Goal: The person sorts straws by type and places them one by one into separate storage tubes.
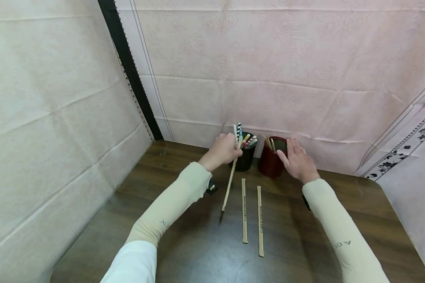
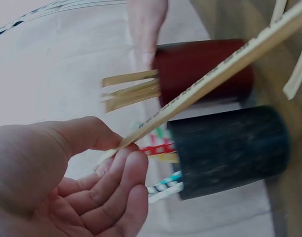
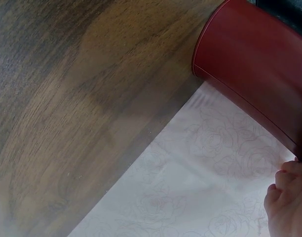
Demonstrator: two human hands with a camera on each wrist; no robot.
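Observation:
My left hand pinches a paper-wrapped straw near its upper end, thumb against fingertips. This straw slants down over the table, and in the left wrist view it crosses in front of the red cup. Close behind the left hand stands a black cup of patterned paper straws. My right hand touches the red cup's right side near the rim, fingers extended. Several wrapped straws stick up out of the red cup. In the right wrist view only part of the right hand shows.
Two more wrapped straws lie lengthwise on the dark wooden table in front of the cups. Pink cloth hangs right behind the cups, and pale cloth closes off the left side.

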